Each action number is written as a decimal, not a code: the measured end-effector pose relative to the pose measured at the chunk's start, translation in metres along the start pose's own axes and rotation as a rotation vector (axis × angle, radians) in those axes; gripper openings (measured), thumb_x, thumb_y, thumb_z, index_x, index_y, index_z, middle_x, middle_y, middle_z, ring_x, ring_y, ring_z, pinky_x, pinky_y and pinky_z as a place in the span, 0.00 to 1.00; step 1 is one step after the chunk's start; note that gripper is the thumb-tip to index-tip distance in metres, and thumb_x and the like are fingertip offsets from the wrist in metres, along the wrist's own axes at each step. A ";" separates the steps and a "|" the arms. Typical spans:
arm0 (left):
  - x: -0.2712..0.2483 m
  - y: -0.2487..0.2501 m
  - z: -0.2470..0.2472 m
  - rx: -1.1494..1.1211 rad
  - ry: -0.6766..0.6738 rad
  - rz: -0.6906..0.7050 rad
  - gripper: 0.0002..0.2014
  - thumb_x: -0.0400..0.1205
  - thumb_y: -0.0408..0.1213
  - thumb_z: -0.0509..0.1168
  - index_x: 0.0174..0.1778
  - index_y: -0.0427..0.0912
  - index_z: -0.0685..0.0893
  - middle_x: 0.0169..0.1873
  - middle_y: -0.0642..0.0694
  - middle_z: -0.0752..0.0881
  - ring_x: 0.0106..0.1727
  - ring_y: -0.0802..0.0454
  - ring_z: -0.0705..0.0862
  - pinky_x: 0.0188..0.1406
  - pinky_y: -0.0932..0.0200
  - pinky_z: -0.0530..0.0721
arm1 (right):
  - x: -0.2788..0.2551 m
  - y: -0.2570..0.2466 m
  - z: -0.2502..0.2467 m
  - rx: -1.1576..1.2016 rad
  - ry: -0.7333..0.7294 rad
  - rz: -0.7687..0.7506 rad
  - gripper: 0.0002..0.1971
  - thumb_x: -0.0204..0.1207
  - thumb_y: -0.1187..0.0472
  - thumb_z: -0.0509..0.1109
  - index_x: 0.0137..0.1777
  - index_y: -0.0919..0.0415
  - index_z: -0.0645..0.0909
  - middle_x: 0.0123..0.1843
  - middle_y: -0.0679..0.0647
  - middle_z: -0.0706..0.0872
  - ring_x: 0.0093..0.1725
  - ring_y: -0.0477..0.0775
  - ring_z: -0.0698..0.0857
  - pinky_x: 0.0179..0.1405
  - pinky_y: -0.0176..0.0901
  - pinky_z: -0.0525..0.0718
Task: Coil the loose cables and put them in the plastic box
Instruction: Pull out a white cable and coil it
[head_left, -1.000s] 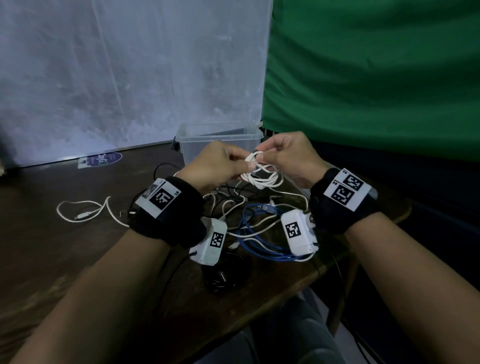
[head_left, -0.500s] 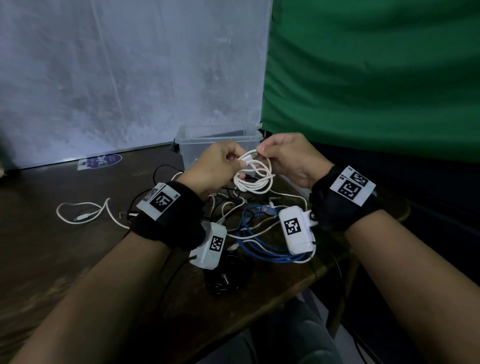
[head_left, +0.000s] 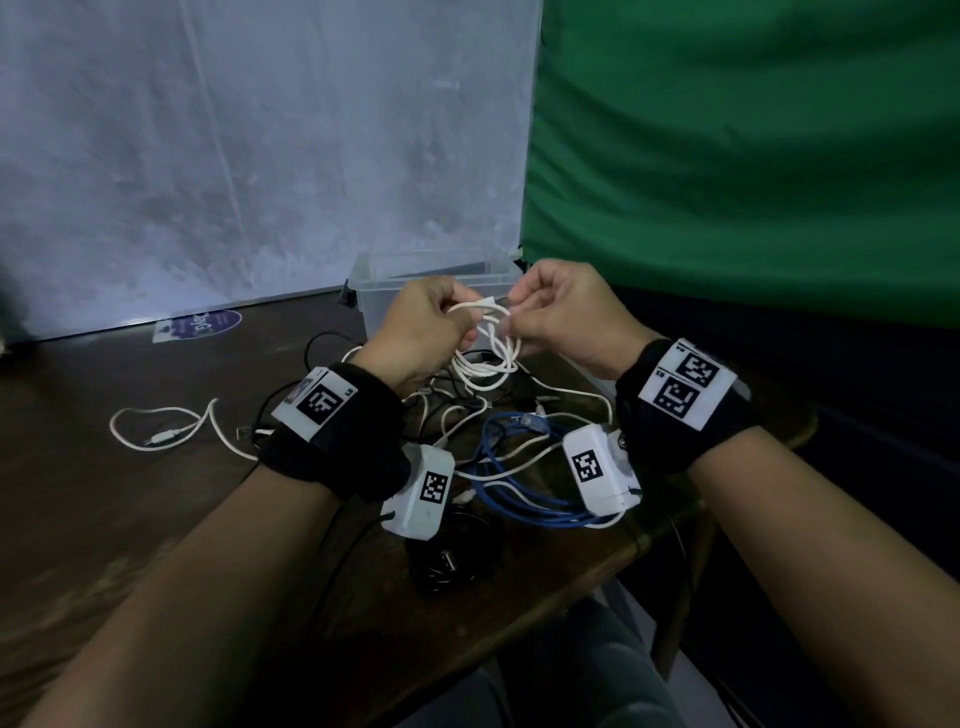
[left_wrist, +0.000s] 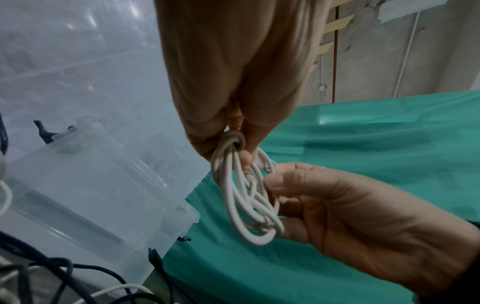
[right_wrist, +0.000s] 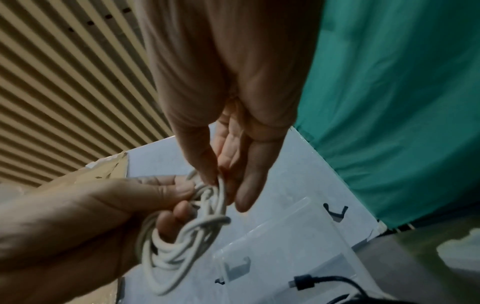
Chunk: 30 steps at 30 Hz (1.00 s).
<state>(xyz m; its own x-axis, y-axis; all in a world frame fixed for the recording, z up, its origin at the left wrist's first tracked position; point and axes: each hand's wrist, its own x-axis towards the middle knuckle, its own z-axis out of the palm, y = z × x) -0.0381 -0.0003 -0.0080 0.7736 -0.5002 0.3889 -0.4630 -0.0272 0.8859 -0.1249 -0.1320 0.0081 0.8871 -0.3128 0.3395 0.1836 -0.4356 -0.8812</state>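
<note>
On the far left of the dark wooden table (head_left: 130, 519) lies a loose white cable (head_left: 171, 431), and behind it a purple sticker (head_left: 200, 325). The left hand (head_left: 421, 332) grips a coiled white cable (head_left: 485, 358) (several loops, hanging above the table) with curled fingers. Behind the hands stands the clear plastic box (head_left: 382, 296), open at the top. Under the coil a blue cable (head_left: 524, 499) lies tangled with black cables (head_left: 452, 566) and white ones. The right hand (head_left: 566, 317) pinches the top of the same coil with thumb and fingertips.
</note>
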 end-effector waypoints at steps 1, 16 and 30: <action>-0.001 0.000 0.000 0.003 -0.004 0.001 0.10 0.82 0.25 0.63 0.37 0.43 0.81 0.27 0.46 0.80 0.20 0.65 0.78 0.25 0.68 0.78 | 0.001 0.001 0.000 -0.032 0.028 -0.018 0.13 0.65 0.80 0.75 0.38 0.63 0.77 0.30 0.59 0.81 0.28 0.58 0.83 0.33 0.56 0.88; 0.000 -0.002 -0.003 -0.191 -0.091 0.048 0.07 0.77 0.22 0.68 0.41 0.39 0.83 0.28 0.46 0.84 0.25 0.61 0.80 0.29 0.70 0.81 | 0.002 0.005 -0.010 0.093 -0.091 0.076 0.07 0.77 0.76 0.67 0.42 0.65 0.80 0.35 0.61 0.83 0.29 0.50 0.85 0.32 0.39 0.88; -0.001 0.004 0.003 -0.154 -0.050 0.045 0.11 0.85 0.27 0.58 0.58 0.30 0.83 0.30 0.49 0.84 0.26 0.65 0.80 0.31 0.74 0.80 | 0.001 0.003 -0.005 0.165 0.001 0.004 0.13 0.67 0.82 0.73 0.50 0.70 0.84 0.38 0.64 0.86 0.25 0.47 0.83 0.26 0.34 0.83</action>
<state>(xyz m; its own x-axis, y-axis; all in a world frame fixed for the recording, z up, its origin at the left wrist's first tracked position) -0.0418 -0.0026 -0.0055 0.7297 -0.5402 0.4192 -0.4219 0.1267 0.8977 -0.1253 -0.1374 0.0076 0.8874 -0.3151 0.3365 0.2475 -0.2902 -0.9244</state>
